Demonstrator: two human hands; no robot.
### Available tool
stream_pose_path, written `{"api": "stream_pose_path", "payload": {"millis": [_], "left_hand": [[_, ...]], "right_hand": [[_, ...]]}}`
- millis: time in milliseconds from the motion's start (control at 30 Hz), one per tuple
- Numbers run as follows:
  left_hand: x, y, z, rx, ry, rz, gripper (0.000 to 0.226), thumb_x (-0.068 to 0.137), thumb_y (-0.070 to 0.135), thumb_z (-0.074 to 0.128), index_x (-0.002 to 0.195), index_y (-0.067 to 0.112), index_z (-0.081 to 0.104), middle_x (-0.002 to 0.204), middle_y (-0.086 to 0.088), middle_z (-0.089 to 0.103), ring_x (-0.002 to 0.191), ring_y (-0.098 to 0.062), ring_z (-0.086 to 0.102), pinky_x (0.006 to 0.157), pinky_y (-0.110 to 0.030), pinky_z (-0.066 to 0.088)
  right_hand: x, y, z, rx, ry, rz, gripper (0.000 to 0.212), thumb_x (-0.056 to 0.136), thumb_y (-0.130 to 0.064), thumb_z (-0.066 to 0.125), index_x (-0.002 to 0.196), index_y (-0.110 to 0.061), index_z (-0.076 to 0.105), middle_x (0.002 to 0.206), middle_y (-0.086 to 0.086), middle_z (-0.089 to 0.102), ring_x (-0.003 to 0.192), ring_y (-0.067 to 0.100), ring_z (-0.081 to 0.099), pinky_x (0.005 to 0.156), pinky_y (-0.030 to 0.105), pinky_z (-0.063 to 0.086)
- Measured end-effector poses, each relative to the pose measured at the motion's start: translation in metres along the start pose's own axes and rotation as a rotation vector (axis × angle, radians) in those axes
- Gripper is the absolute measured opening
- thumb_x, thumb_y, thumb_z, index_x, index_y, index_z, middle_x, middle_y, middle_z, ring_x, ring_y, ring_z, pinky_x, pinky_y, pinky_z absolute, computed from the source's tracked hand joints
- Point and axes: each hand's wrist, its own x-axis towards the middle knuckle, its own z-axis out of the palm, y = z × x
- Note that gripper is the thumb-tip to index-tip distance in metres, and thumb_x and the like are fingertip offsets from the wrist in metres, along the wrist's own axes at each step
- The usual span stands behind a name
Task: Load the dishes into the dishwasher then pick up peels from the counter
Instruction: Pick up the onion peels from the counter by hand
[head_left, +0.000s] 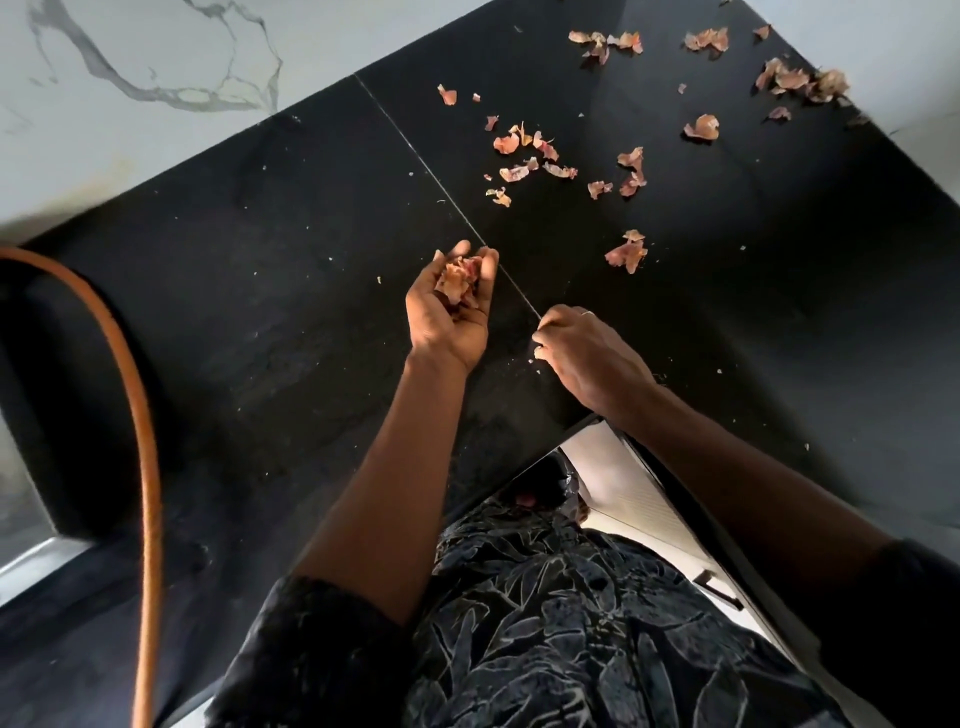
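Observation:
Dry pinkish onion peels (540, 156) lie scattered over the black counter (291, 291), mostly toward the far right. My left hand (447, 312) is palm up above the counter, fingers cupped around a bunch of gathered peels (460, 278). To its right, my right hand (587, 353) is palm down at the counter, fingertips pinching a small pale peel scrap (539, 352). One larger peel (627, 253) lies just beyond the right hand. No dishes and no dishwasher are in view.
An orange hose (148, 467) curves along the left side of the counter. A white marble-patterned wall (145, 67) backs the counter at upper left. A seam (447, 192) runs across the counter. A white cabinet front (634, 499) shows below the counter's near edge.

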Motion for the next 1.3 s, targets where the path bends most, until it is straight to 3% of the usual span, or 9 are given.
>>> {"api": "stream_pose_path", "payload": {"millis": [133,300,400,567,667,933,1100,1200,1300], "left_hand": [[-0.008,0.006,-0.008,-0.028,-0.005,0.024,0.030,0.103,0.020,0.048,0.098,-0.003,0.067,0.099,-0.024,0.069,0.098,-0.033,0.069,0.080,-0.033,0.062],[-0.013,0.023,-0.022,-0.107,0.013,0.079,0.029,0.103,0.020,0.049,0.100,-0.003,0.067,0.103,-0.025,0.068,0.098,-0.034,0.069,0.077,-0.034,0.062],[-0.017,0.030,-0.030,-0.130,0.026,0.109,0.029,0.103,0.020,0.050,0.101,-0.002,0.067,0.101,-0.025,0.068,0.096,-0.034,0.070,0.077,-0.033,0.062],[-0.025,0.019,-0.034,-0.106,0.038,0.111,0.030,0.104,0.021,0.048,0.099,-0.002,0.066,0.095,-0.021,0.069,0.095,-0.033,0.070,0.081,-0.033,0.062],[-0.024,0.006,-0.030,-0.071,0.065,0.094,0.032,0.104,0.021,0.047,0.096,-0.003,0.066,0.094,-0.021,0.068,0.093,-0.033,0.070,0.084,-0.034,0.062],[-0.017,-0.030,-0.010,0.051,0.011,-0.013,0.036,0.104,0.028,0.043,0.092,0.005,0.069,0.087,-0.010,0.067,0.083,-0.022,0.065,0.076,-0.027,0.051],[-0.013,-0.051,0.001,-0.009,-0.147,-0.116,0.035,0.104,0.037,0.039,0.100,0.013,0.065,0.105,-0.011,0.062,0.093,-0.026,0.063,0.087,-0.039,0.050],[-0.010,-0.060,0.007,-0.017,-0.121,-0.148,0.033,0.102,0.037,0.045,0.104,0.013,0.067,0.107,-0.010,0.065,0.103,-0.028,0.063,0.100,-0.041,0.048],[-0.007,-0.067,0.013,0.023,-0.030,-0.144,0.035,0.102,0.034,0.045,0.100,0.009,0.069,0.095,-0.010,0.066,0.097,-0.027,0.063,0.102,-0.038,0.046]], "right_hand": [[-0.004,-0.011,0.002,-0.012,-0.037,-0.015,0.031,0.090,-0.009,0.071,0.122,-0.011,0.067,0.122,0.007,0.060,0.109,0.022,0.058,0.082,0.036,0.057],[-0.001,-0.026,0.009,-0.085,-0.050,-0.034,0.019,0.087,-0.001,0.070,0.103,-0.010,0.070,0.102,0.004,0.062,0.092,0.021,0.059,0.070,0.037,0.057],[0.008,-0.024,0.002,-0.012,0.013,0.028,0.014,0.090,-0.008,0.070,0.104,-0.010,0.072,0.098,0.006,0.069,0.087,0.021,0.067,0.075,0.035,0.060],[0.036,0.001,-0.024,0.552,0.210,0.407,0.013,0.085,-0.006,0.075,0.096,-0.013,0.078,0.090,0.002,0.076,0.077,0.012,0.072,0.066,0.017,0.056],[0.040,-0.002,-0.045,0.806,0.263,0.419,0.013,0.081,-0.003,0.077,0.091,-0.011,0.079,0.082,0.002,0.076,0.071,0.008,0.075,0.066,0.020,0.058],[0.027,-0.059,-0.056,0.522,0.325,0.012,0.014,0.083,-0.004,0.073,0.090,-0.013,0.081,0.089,-0.003,0.077,0.078,0.001,0.070,0.075,0.016,0.056],[0.018,-0.073,-0.058,0.119,0.257,0.017,0.026,0.097,-0.012,0.048,0.106,-0.009,0.072,0.107,0.011,0.066,0.100,0.029,0.060,0.083,0.042,0.050],[0.017,-0.063,-0.066,0.127,0.315,0.052,0.025,0.098,-0.011,0.053,0.114,-0.012,0.072,0.109,0.006,0.069,0.100,0.021,0.065,0.086,0.037,0.054],[0.019,-0.043,-0.072,0.169,0.360,0.040,0.013,0.093,-0.015,0.069,0.104,-0.018,0.075,0.101,-0.002,0.071,0.090,0.010,0.067,0.081,0.031,0.058]]}}
